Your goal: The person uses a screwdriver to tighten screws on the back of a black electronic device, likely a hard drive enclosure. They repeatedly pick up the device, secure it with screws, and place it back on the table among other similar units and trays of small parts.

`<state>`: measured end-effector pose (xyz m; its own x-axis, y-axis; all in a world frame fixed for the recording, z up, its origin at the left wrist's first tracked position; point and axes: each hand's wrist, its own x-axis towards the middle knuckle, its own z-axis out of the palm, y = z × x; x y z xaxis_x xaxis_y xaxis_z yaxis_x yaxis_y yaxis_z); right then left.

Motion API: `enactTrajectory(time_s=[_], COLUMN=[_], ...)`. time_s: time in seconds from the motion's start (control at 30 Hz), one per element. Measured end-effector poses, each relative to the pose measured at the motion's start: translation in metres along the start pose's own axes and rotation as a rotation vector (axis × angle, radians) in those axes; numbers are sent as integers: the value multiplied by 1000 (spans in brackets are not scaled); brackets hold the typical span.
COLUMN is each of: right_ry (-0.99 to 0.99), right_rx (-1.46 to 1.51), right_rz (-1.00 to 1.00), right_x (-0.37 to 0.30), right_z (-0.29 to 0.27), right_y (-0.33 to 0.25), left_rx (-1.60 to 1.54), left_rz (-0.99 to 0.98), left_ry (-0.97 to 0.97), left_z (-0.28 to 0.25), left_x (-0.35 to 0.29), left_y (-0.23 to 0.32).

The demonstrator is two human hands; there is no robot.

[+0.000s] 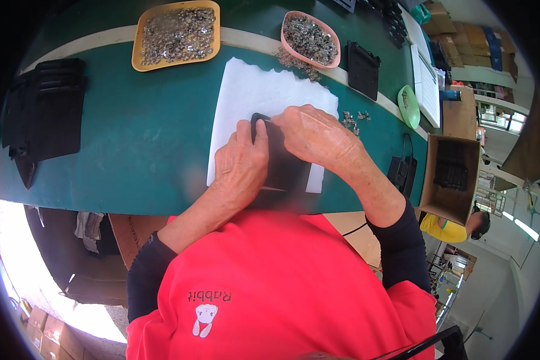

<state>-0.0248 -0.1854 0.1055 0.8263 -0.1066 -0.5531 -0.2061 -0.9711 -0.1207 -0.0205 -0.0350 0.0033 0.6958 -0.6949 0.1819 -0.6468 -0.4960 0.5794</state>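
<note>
A flat black plastic panel (287, 165) with rounded corners lies on a white foam sheet (270, 84) in front of my body. My left hand (241, 161) grips the panel's left edge, its fingertips close to the far left corner. At that same corner my right hand (318, 137) is closed in a pinch. A small shiny bit shows by its fingertips, too small to name. The panel's near end is dark and blurred against my red shirt.
A yellow tray (134, 57) and a pink tray (337, 57) of small metal pieces stand at the back. Loose metal pieces (350, 123) lie right of the foam. Black panels are stacked (54, 108) at left. A green bowl (408, 107) and a cardboard box (426, 186) are at right.
</note>
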Motion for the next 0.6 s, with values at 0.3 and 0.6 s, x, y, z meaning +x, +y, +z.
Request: enactTrajectory(time_s=[0.3, 0.6], right_ry=[39, 146], right_rx=[25, 12], right_rz=[-66, -130], right_x=[-8, -14], right_z=[-4, 10], right_y=[5, 3], left_rx=[6, 5], left_rz=[-11, -26], left_ry=[55, 133], left_z=[-4, 2], left_x=[4, -2], left_y=[1, 0])
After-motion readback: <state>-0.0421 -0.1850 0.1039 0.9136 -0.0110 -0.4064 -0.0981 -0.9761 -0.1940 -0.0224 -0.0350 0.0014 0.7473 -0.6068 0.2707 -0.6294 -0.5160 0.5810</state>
